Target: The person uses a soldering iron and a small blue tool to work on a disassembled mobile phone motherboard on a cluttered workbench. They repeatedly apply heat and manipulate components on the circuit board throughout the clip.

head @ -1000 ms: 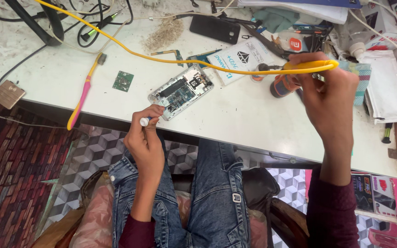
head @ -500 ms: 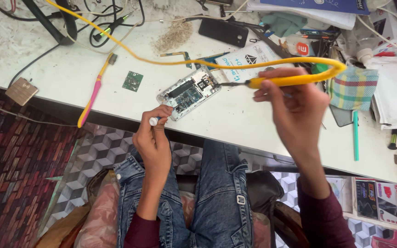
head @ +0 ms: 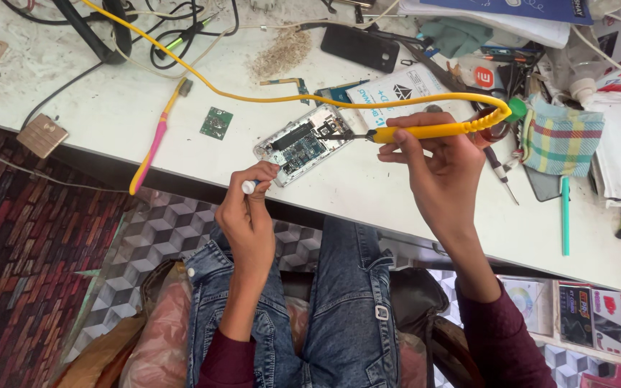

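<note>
Head view | right hand clamped on yellow soldering iron, tip on opened phone | left hand pinches small white piece, steadying at bench edge

Glossy yellow plastic soldering iron, bare-metal phone frame, matt white tabletop, checked cloth.

White worktable with opened phone, toothbrush
</note>
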